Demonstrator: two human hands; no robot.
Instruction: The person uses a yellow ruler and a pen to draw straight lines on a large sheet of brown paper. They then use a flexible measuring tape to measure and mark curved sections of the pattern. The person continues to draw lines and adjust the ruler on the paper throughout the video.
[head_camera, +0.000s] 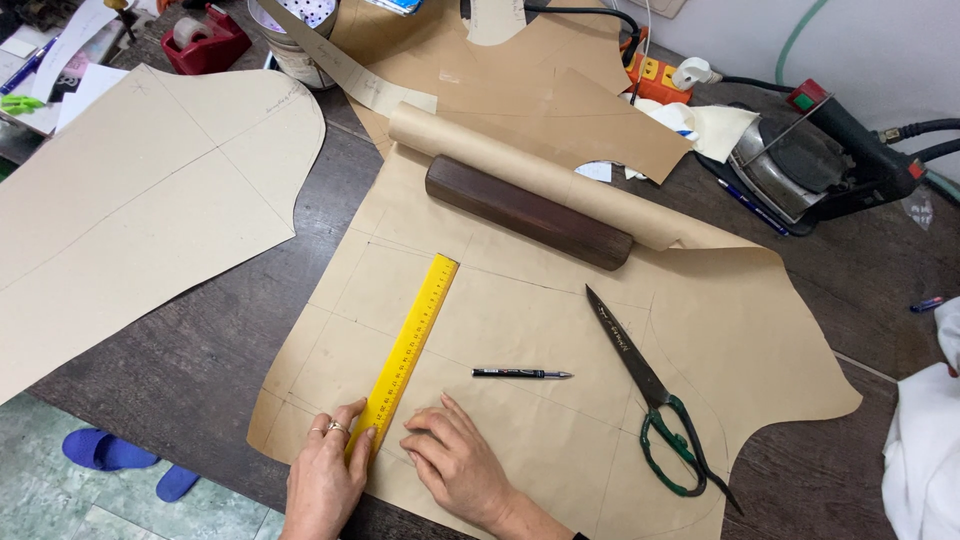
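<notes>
Pinning yellow ruler (408, 352) flat: left hand (325, 470) presses its near end, fingers spread; right hand (455, 462) rests open beside it. Stiff, light, likely slippery on paper (560, 440).

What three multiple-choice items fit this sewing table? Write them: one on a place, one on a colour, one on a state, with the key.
1. Where does the pen lie?
A. Between the ruler and the scissors
B. On the iron
C. Under the wooden block

2. What colour is the ruler?
A. Red
B. Yellow
C. Blue

3. How are the scissors?
A. Held in the right hand
B. Hanging off the table edge
C. Lying closed on the brown paper, untouched

Key: 1 A, the pen rests on the paper with the ruler to one side and the scissors to the other. 2 B, the ruler is bright yellow. 3 C, the blades lie together, while the left hand presses the ruler's lower end and the right hand lies flat on the paper beside it.
</notes>
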